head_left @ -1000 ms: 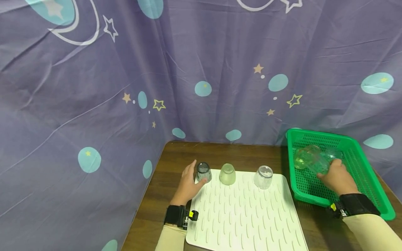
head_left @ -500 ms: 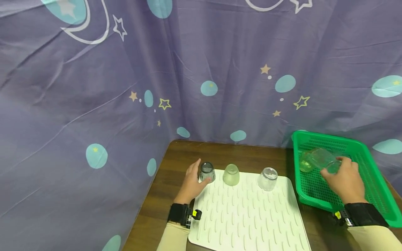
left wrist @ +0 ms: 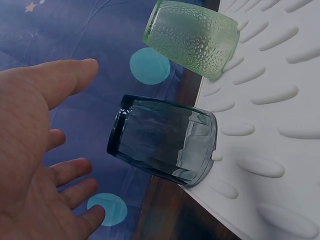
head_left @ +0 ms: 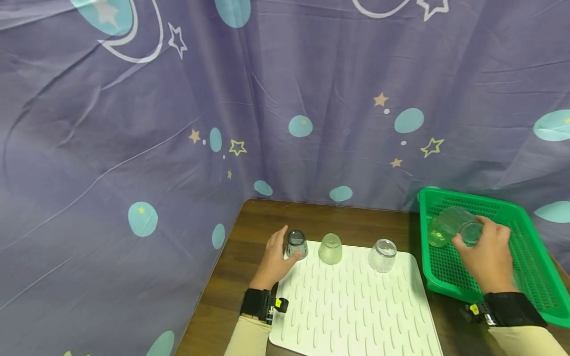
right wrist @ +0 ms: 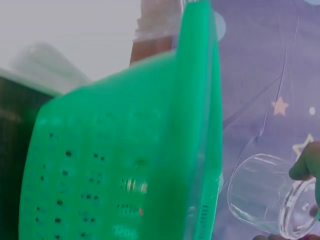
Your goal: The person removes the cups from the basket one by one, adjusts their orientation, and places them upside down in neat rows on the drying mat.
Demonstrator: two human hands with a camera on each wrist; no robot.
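My right hand (head_left: 487, 257) pinches a clear glass tumbler (head_left: 455, 220) near its thick base, tilted over the green basket (head_left: 532, 262). In the right wrist view that tumbler (right wrist: 260, 192) shows past the basket's rim, its mouth pointing away from the fingers. My left hand (head_left: 273, 259) hangs with thumb and fingers spread beside a dark blue-grey glass (left wrist: 165, 140), which stands upside down at the corner of the white mat (head_left: 356, 306). A gap shows between that glass and the left fingers in the left wrist view.
Upside down along the mat's far edge stand a pale green glass (head_left: 330, 248) and a clear glass (head_left: 382, 255). A yellow-green glass (head_left: 438, 235) lies in the basket. A patterned purple curtain (head_left: 329, 89) hangs behind the brown table (head_left: 285, 213).
My right hand has lifted the clear tumbler up from among the glasses in the basket and tilted it. My left hand stays beside the dark glass. The head view has shifted slightly.
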